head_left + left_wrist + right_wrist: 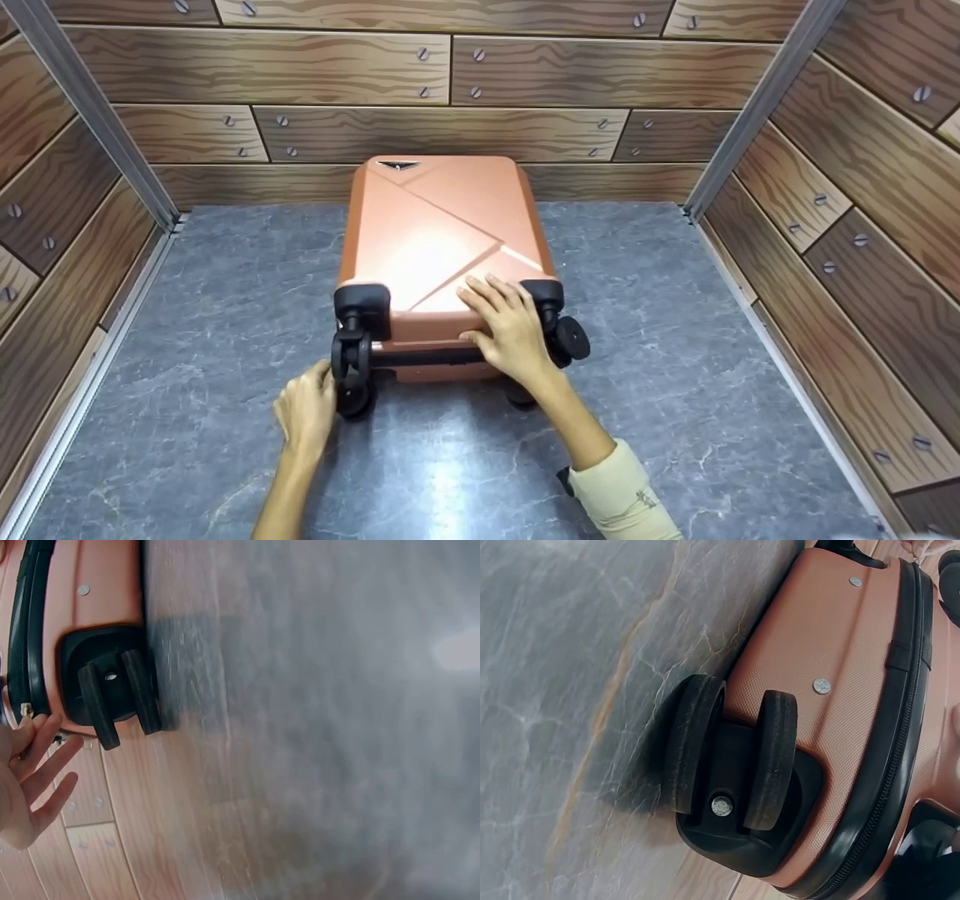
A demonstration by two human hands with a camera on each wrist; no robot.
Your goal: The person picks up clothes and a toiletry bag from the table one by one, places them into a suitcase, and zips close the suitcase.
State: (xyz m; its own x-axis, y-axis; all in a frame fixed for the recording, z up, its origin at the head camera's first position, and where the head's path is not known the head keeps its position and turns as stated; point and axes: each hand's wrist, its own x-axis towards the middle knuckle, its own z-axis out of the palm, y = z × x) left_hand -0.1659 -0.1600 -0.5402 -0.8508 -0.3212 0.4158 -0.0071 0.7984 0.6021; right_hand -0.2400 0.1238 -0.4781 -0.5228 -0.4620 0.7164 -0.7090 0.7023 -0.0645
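Observation:
A rose-gold hard-shell suitcase [442,232] lies flat on the floor, its black wheels toward me. Beside the near left wheel [351,367], my left hand [304,405] pinches a small metal zipper pull [27,710] at the case's corner. The left wrist view has that hand [26,780] with thumb and forefinger together and the other fingers loosely spread. Along the black side band runs the zipper [909,690], closed where it shows. My right hand [514,334] rests on the near edge of the top shell, fingers extended, near the right wheel [571,337].
Grey marble-patterned flooring [660,315] surrounds the suitcase. Wood-plank-patterned walls [352,71] stand at the back and both sides, with metal posts [765,105] in the corners. The suitcase's far end lies close to the back wall.

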